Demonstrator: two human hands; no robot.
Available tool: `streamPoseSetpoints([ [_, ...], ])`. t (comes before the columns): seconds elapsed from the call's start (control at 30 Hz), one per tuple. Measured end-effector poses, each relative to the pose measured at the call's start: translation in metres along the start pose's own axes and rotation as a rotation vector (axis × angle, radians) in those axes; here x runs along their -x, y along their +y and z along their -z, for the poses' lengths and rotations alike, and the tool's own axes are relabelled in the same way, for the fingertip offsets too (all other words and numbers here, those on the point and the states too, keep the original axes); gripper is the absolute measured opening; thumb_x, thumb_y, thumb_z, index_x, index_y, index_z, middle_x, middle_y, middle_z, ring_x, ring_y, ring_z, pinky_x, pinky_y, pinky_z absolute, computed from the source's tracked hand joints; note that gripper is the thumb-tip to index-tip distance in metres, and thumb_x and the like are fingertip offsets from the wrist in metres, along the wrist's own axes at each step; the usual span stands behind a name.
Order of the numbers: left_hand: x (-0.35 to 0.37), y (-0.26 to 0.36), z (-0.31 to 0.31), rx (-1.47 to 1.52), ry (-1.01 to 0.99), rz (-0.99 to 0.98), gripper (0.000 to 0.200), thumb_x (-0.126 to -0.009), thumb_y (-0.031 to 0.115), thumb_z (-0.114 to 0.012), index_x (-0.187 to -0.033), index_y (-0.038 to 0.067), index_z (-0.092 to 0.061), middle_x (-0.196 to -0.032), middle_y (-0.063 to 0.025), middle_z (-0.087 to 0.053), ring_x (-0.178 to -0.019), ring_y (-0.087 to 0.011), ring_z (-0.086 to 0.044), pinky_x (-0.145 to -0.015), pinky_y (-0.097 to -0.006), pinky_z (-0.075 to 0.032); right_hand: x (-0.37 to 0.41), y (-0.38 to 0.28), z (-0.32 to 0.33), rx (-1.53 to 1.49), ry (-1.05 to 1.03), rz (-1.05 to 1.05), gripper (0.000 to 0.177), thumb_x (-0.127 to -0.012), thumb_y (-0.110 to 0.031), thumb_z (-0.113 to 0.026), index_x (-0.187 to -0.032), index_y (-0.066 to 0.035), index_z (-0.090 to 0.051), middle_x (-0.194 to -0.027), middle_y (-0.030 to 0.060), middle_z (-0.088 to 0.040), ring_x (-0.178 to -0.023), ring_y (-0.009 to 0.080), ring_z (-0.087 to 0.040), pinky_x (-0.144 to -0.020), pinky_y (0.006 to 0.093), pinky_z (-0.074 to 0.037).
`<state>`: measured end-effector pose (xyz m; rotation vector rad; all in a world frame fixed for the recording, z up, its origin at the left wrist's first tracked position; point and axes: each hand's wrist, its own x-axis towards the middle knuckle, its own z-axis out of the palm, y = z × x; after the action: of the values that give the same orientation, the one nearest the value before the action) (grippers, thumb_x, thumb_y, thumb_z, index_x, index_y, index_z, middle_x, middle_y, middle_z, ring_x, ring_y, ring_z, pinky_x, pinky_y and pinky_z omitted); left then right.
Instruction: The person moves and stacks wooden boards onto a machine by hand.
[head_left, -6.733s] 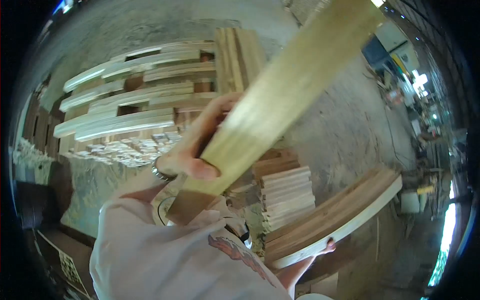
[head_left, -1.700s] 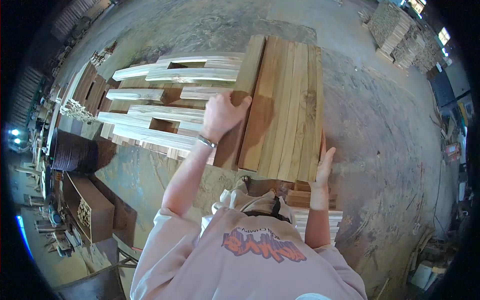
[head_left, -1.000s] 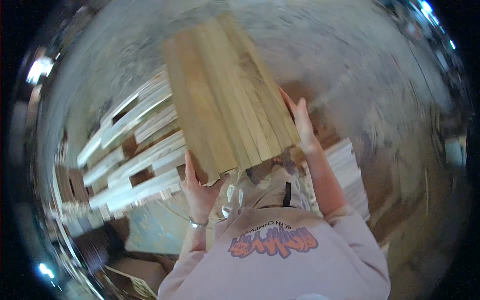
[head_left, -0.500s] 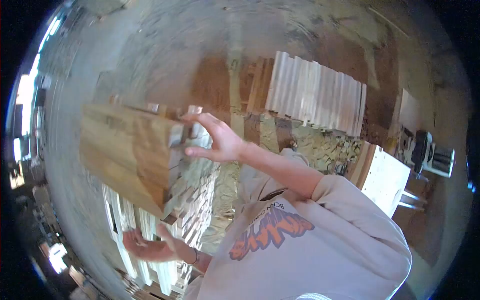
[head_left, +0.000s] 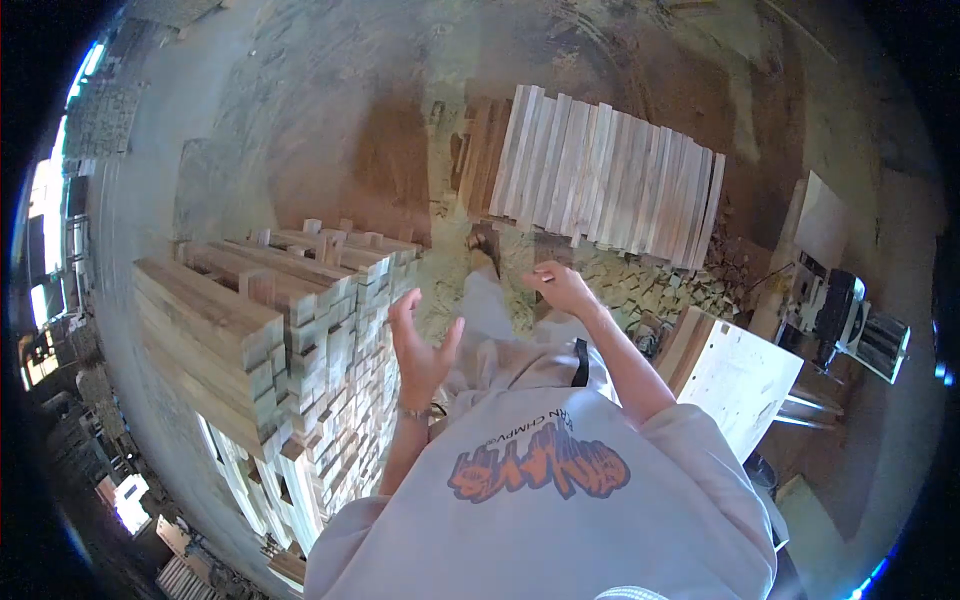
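Beside the tall stack of wooden bars [head_left: 335, 350], my left hand [head_left: 425, 350] is raised with thumb and fingers apart, holding nothing. My right hand [head_left: 562, 287] hangs in front of my legs, its fingers loosely curled in, and no object shows in it. A layer of longer wooden boards [head_left: 205, 335] rests on the outer left side of the tall stack. Neither hand touches the wood. Nearest to my right hand is a low row of pale wooden slats [head_left: 610, 180], farther ahead on the floor.
Wood offcuts [head_left: 640, 285] litter the floor by the slats. On the right stand a white-topped table [head_left: 740, 375] and a dark machine [head_left: 840, 310]. Brown boards [head_left: 483, 150] lie left of the slats. My shoe [head_left: 483, 245] is between the two stacks.
Both hands have left the block of boards at the left stack and drawn back toward my body. My right hand moved right and curled; the left moved up and right. My body turned toward the slats.
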<state>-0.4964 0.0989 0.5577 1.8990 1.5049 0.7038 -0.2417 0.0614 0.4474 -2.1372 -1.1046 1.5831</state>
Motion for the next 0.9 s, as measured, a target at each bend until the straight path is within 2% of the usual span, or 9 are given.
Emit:
streamPoseSetpoints([
  [0.27,-0.054,-0.254,-0.172,-0.098,-0.278,0.421,0.079,-0.067,0.039,-0.081,-0.124,-0.005,-0.047,-0.124,-0.0245,-0.05,-0.122,-0.0372,-0.044,-0.103,-0.043,-0.036,-0.035,0.038,0.046,-0.087,0.189,-0.268,0.056,-0.084,-0.047,-0.064,-0.112,0.001,-0.063,-0.107,0.0158,-0.068,-0.098,0.0255,-0.065,-0.088,0.0356,-0.049],
  [0.4,-0.049,-0.317,-0.254,0.117,-0.295,1.036,0.088,-0.058,0.042,-0.085,-0.121,-0.009,-0.051,-0.131,-0.0262,-0.049,-0.125,-0.0356,-0.046,-0.104,-0.0402,-0.038,-0.087,0.077,0.027,-0.589,0.273,-0.36,0.035,-0.092,-0.035,-0.06,-0.105,-0.003,-0.063,-0.089,0.0095,-0.067,-0.077,0.0147,-0.064,-0.066,0.0271,-0.051],
  [0.47,-0.066,-0.311,-0.29,0.08,-0.252,1.096,0.091,-0.058,0.04,-0.085,-0.125,-0.009,-0.047,-0.125,-0.0252,-0.055,-0.116,-0.0348,-0.054,-0.098,-0.0397,-0.044,-0.121,0.09,0.013,-0.664,0.194,-0.475,0.038,-0.089,-0.035,-0.063,-0.106,0.0,-0.062,-0.091,0.0076,-0.068,-0.077,0.0127,-0.064,-0.064,0.0287,-0.052],
  [0.57,-0.09,-0.35,-0.352,0.336,-0.256,1.254,0.097,-0.055,0.042,-0.086,-0.127,-0.008,-0.044,-0.121,-0.0233,-0.058,-0.11,-0.0327,-0.059,-0.093,-0.0391,-0.047,-0.162,0.147,-0.027,-0.535,0.027,-0.503,0.031,-0.088,-0.031,-0.065,-0.1,-0.003,-0.065,-0.085,0.0056,-0.068,-0.071,0.0132,-0.064,-0.061,0.0286,-0.05],
  [0.6,-0.082,-0.362,-0.388,0.587,0.046,1.179,0.091,-0.055,0.042,-0.087,-0.123,-0.007,-0.049,-0.115,-0.0227,-0.062,-0.107,-0.0303,-0.06,-0.091,-0.0399,-0.047,-0.162,0.16,-0.035,-0.511,0.005,-0.574,0.031,-0.088,-0.031,-0.065,-0.1,-0.003,-0.065,-0.085,0.0056,-0.068,-0.071,0.0132,-0.064,-0.061,0.0286,-0.05],
  [0.67,-0.056,-0.417,-0.456,0.171,-0.081,1.13,0.063,-0.069,0.03,-0.083,-0.115,-0.005,-0.056,-0.105,-0.0178,-0.066,-0.098,-0.0257,-0.063,-0.084,-0.0365,-0.05,-0.164,0.178,-0.045,0.314,0.029,-0.261,0.024,-0.084,-0.029,-0.069,-0.094,-0.007,-0.067,-0.074,0.0033,-0.066,-0.063,0.0133,-0.062,-0.056,0.0275,-0.048],
  [0.7,-0.062,-0.423,-0.465,0.14,-0.147,0.945,0.053,-0.073,0.025,-0.081,-0.112,-0.004,-0.058,-0.102,-0.0158,-0.067,-0.093,-0.0236,-0.064,-0.08,-0.0339,-0.051,-0.168,0.181,-0.046,0.376,0.092,-0.207,0.017,-0.081,-0.026,-0.072,-0.086,-0.01,-0.069,-0.066,0.0018,-0.064,-0.056,0.0131,-0.06,-0.053,0.0263,-0.045],
  [0.77,-0.087,-0.43,-0.471,1.096,-0.023,1.37,0.045,-0.076,0.021,-0.079,-0.11,-0.002,-0.059,-0.098,-0.011,-0.068,-0.082,-0.0182,-0.065,-0.068,-0.0291,-0.051,-0.173,0.181,-0.038,0.397,0.058,-0.264,0.016,-0.081,-0.025,-0.072,-0.084,-0.009,-0.069,-0.066,0.0021,-0.064,-0.055,0.0126,-0.059,-0.052,0.026,-0.045],
  [0.9,-0.086,-0.428,-0.483,1.165,0.038,1.436,0.032,-0.075,0.024,-0.08,-0.094,0.002,-0.066,-0.086,-0.0052,-0.068,-0.074,-0.0116,-0.063,-0.057,-0.0258,-0.048,-0.186,0.19,-0.034,0.306,0.14,-0.26,0.018,-0.08,-0.023,-0.075,-0.08,-0.006,-0.068,-0.057,0.0001,-0.058,-0.045,0.0059,-0.041,-0.044,0.0233,-0.033],
])
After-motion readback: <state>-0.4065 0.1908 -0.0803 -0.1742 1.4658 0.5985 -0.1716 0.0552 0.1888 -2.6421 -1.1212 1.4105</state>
